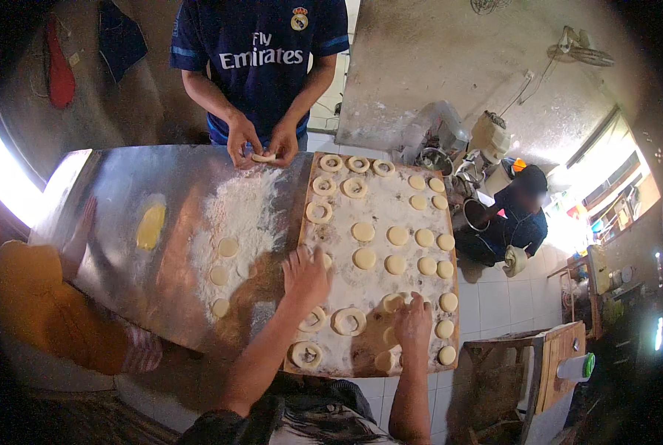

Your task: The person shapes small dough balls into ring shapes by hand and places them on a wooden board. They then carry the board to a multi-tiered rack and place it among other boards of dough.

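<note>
On the floured wooden board (376,285), my left hand (307,276) closes over a dough piece (328,261) near the left edge; only a pale rim of it shows. My right hand (414,324) reaches to the board's right part, its fingers bunched on a dough disc that they mostly cover. Just left of those fingertips lies another dough disc (393,302). Several flat dough discs (363,231) fill the middle and right of the board. Dough rings (349,322) with open centres lie along its left side and top.
A metal table (176,297) adjoins the board, with scattered flour (242,200), several discs and a yellow smear (151,226). Across it, a person's hands (263,146) hold a dough ring. Another person's orange sleeve (42,297) is at left; someone crouches at right near pots (476,215). A wooden stand (561,363) is at lower right.
</note>
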A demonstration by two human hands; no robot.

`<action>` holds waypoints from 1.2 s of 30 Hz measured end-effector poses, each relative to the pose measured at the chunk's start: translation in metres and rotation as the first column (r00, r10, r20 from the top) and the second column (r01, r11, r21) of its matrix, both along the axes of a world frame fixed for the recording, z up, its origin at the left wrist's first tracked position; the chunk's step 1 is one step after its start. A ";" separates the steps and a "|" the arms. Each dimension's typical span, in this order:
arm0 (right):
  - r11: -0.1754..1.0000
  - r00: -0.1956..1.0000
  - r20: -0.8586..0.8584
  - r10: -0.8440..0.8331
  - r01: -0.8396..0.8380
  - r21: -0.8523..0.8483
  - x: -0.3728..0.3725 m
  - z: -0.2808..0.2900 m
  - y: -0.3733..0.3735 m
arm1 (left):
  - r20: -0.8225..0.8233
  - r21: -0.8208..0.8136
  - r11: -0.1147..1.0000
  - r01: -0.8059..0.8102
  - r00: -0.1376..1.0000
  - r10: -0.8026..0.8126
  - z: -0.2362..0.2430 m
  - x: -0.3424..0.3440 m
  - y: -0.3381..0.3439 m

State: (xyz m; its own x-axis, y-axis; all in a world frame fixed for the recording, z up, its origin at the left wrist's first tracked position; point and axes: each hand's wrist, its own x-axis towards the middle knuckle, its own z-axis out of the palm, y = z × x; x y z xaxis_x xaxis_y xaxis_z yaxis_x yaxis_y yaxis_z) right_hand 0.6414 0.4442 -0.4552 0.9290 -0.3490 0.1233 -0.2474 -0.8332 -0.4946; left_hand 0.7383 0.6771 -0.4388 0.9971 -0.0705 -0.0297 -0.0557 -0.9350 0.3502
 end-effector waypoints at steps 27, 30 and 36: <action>0.519 0.735 0.001 0.678 -0.479 0.708 0.154 -0.005 0.263 | 0.188 -0.632 0.774 -0.035 0.962 0.197 -0.044 -0.008 0.206; 0.350 0.755 0.132 0.642 -0.442 0.826 0.137 0.014 0.255 | -0.114 -0.891 0.428 -0.151 0.987 0.111 -0.001 -0.017 0.209; 0.812 0.823 0.270 0.500 -0.554 0.183 0.129 0.023 0.279 | 0.145 -0.825 0.554 0.114 0.989 0.012 0.014 -0.009 0.208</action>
State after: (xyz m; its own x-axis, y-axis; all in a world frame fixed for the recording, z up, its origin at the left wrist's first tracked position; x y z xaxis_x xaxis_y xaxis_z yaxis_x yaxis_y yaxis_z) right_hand 0.7702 0.7235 -0.4320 0.9419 0.1445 0.3031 0.3211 -0.6518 -0.6870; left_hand 0.7294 0.8849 -0.4251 0.9812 -0.0518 0.1862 -0.1931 -0.2271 0.9545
